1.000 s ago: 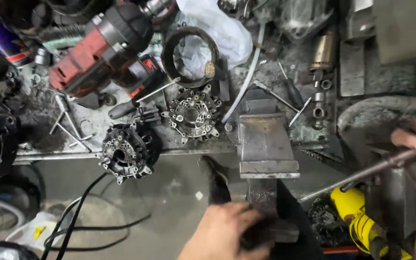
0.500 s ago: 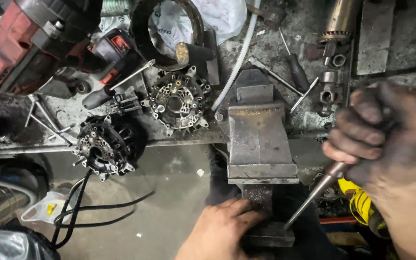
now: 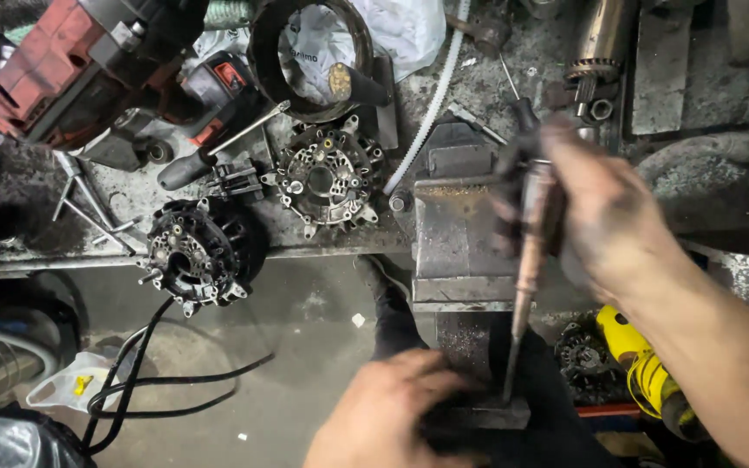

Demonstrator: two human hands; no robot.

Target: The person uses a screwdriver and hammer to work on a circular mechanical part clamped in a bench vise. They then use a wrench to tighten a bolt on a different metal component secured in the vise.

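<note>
My right hand (image 3: 604, 217) is closed around a long rusty punch (image 3: 526, 286), gripping it high on the shank so the tip comes down near vertical. Its point sits on the dark part (image 3: 478, 412) at the near end of the vise (image 3: 457, 234), which overhangs the bench's front edge. My left hand (image 3: 383, 412) is down there too, fingers curled over that part, looks like to steady it under the tip. Can't tell exactly how the part is seated; my hand covers most of it.

The high grip keeps my knuckles off the vise body and leaves the tip in view.

Around it:
- Two alternator frames: a silver one (image 3: 327, 178) on the bench just left of the vise, a black one (image 3: 191, 256) at the front edge, partly overhanging.
- Screwdriver (image 3: 210, 152) lying diagonally between the silver frame and the red drill (image 3: 88, 69) at the back left corner.
- Stator ring (image 3: 309, 56) at the back edge, a white bag (image 3: 405, 30) behind it.
- White hose (image 3: 431, 113) runs from the back edge down to the vise's left side.
- Yellow tool (image 3: 643, 368) below the bench edge, under my right forearm.
- Black cables (image 3: 158, 381) on the floor, lower left.

Obstructions: my right forearm blocks the view of the bench's right front edge; the hose lies close to the vise but clear of the punch.
</note>
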